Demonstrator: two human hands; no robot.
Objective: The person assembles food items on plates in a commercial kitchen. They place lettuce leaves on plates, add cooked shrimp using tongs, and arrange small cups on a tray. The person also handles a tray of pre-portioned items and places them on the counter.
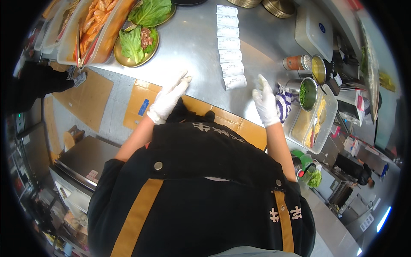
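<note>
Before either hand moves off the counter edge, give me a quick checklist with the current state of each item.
1. Left hand free: ok, gloved, open, fingertips on the steel counter, holding nothing.
2. Right hand free: ok, gloved, open, empty, at the counter edge.
3. Row of paper slips within reach: ok, lined up between the two hands, nearest slip close to the right hand.
4. Plate of lettuce and meat ready: cannot tell if complete; it sits up and left of the left hand.
5. Chopped-greens pot open: ok, uncovered, right of the right hand.
6. Striped cloth out of the way: not ok, it lies right beside the right hand.
</note>
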